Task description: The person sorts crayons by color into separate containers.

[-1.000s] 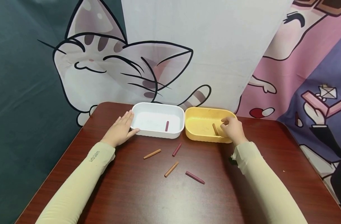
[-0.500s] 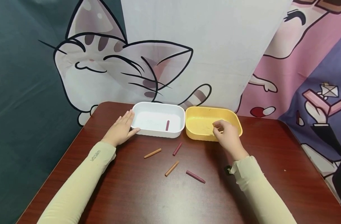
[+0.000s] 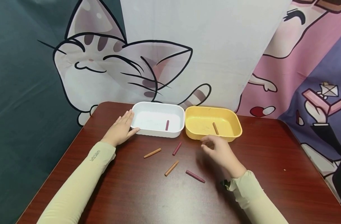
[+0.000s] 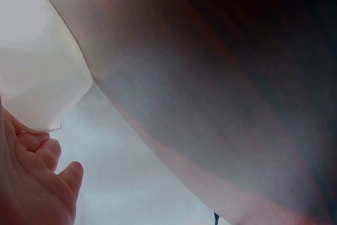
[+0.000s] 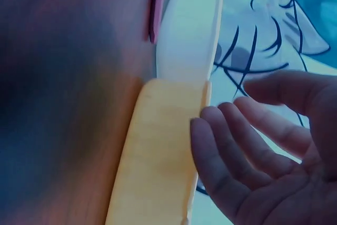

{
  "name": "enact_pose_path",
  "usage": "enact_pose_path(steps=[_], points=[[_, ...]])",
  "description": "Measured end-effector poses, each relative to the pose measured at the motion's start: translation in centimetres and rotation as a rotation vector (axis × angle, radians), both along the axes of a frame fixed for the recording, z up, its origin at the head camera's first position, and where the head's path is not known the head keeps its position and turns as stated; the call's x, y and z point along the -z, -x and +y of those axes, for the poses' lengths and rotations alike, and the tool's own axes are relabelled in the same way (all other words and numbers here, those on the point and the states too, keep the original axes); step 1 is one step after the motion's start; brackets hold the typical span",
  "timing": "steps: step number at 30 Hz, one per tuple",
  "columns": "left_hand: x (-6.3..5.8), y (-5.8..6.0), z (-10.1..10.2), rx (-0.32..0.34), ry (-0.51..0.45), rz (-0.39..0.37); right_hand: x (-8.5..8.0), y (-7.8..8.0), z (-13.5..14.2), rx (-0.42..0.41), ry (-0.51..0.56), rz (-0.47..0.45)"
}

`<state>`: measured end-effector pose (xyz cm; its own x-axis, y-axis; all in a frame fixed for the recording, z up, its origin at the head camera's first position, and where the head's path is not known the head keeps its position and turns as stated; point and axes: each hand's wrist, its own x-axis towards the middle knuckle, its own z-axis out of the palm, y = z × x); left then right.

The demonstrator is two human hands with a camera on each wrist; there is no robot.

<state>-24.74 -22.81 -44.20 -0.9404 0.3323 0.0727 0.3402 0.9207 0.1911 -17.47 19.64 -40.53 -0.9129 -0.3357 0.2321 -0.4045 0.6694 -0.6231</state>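
My left hand [image 3: 119,130] lies with straight fingers against the left end of the white tub [image 3: 156,133], thumb along its front wall. In the left wrist view, fingers [image 4: 67,175] show beside the tub's wall. My right hand [image 3: 222,155] hovers at the front of the yellow tub [image 3: 198,137], fingers loosely bent and nothing between them. One orange-brown crayon [image 3: 215,128] leans inside the yellow tub. A dark red crayon [image 3: 167,125] lies in the white tub. On the table are two orange-brown crayons [image 3: 171,168] and two dark red ones [image 3: 195,176].
Both tubs stand side by side at the back of the dark wood table [image 3: 148,199]. Right behind them hangs a cloth backdrop [image 3: 229,56] with cartoon cats. The table's right edge slants away beyond my right arm.
My right hand has drawn back out of the yellow tub toward the front and left, uncovering the orange-brown crayon inside. My left hand has stayed on the white tub.
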Motion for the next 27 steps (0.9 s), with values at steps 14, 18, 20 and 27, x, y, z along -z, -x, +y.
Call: enact_pose_path(steps=[14,18,20,27], points=[[-0.1,-0.1,0.2,0.002,-0.007,-0.001,2.0,-2.7,-2.1,-0.272,-0.137,-0.143],[0.0,-0.1,0.2,0.003,-0.006,0.003,2.3,-3.2,-2.7,-0.302,-0.13,-0.189],[0.0,-0.1,0.1,0.003,-0.004,0.005,2.4,-3.5,-2.9,-0.311,-0.129,-0.204],[0.1,0.0,0.1,0.003,-0.001,0.009,2.6,-4.2,-3.5,-0.31,-0.137,-0.235]])
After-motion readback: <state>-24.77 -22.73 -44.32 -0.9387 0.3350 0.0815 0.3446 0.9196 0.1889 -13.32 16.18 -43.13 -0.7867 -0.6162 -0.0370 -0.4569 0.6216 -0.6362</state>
